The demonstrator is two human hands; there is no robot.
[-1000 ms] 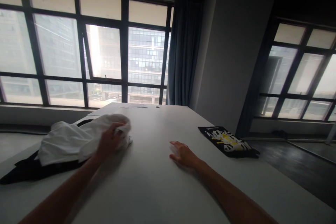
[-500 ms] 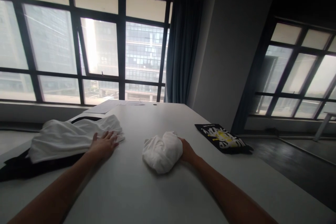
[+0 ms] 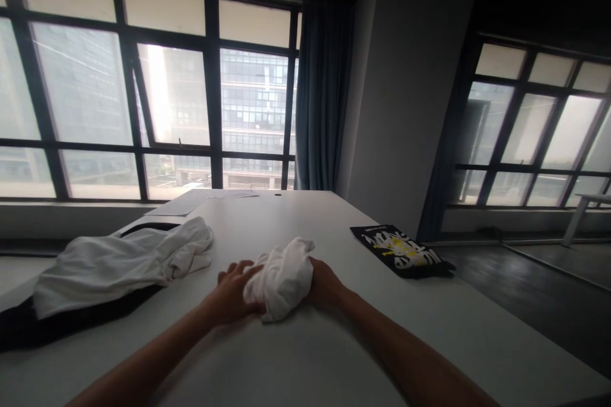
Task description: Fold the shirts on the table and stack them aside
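A crumpled bundle of white cloth (image 3: 281, 283) rests on the white table (image 3: 229, 369) in front of me; it looks like soft garment fabric. My right hand (image 3: 325, 283) grips its right side, and most of those fingers are hidden behind the bundle. On the opposite side, my left hand (image 3: 236, 292) has hold of the cloth, with its thumb low and its fingers partly covered by the fabric. To the left of that hand lies a loose white garment (image 3: 114, 264) spread over black fabric (image 3: 81, 324).
A black folded garment with white and yellow print (image 3: 401, 251) lies at the table's right edge. Paper sheets (image 3: 179, 205) lie at the far left end, near a small round hole (image 3: 277, 194). Behind stand windows, a blue curtain (image 3: 319, 102) and a pillar (image 3: 401, 95).
My left hand has left the loose white garment and moved right onto the crumpled cloth. The cloth has changed shape and shifted slightly left with my right hand. The view has tilted a little.
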